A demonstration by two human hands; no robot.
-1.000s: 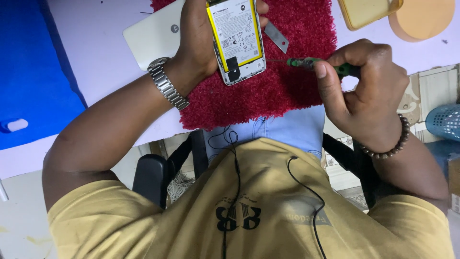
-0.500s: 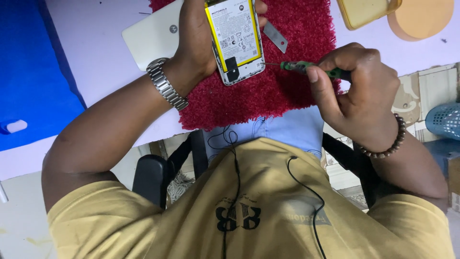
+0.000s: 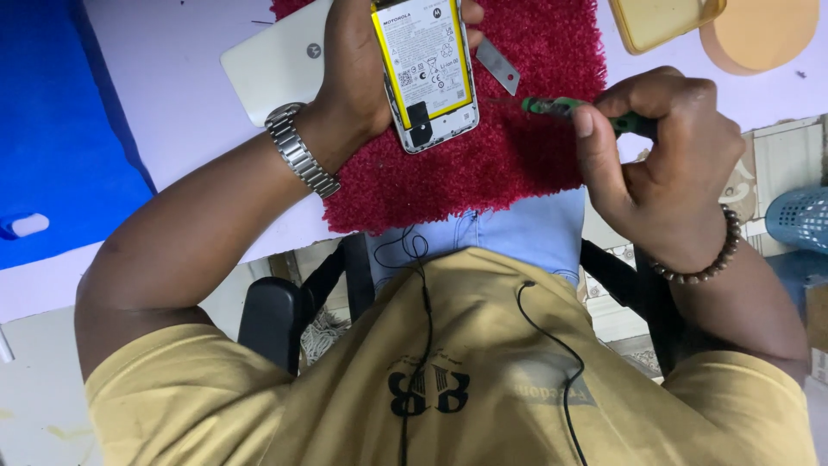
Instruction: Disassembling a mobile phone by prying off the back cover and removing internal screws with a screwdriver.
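Head view, looking down at a seated person. The left hand (image 3: 362,69) wraps its grip around an opened phone (image 3: 429,73), back cover off, its flat battery facing up, held just above a shaggy red mat (image 3: 517,164), probably to steady it for work. The right hand (image 3: 664,164) pinches a slim green screwdriver (image 3: 561,106), tip pointing toward the phone. A white back cover (image 3: 276,65) and a small metal blade (image 3: 498,65) lie nearby on the pale surface (image 3: 190,112).
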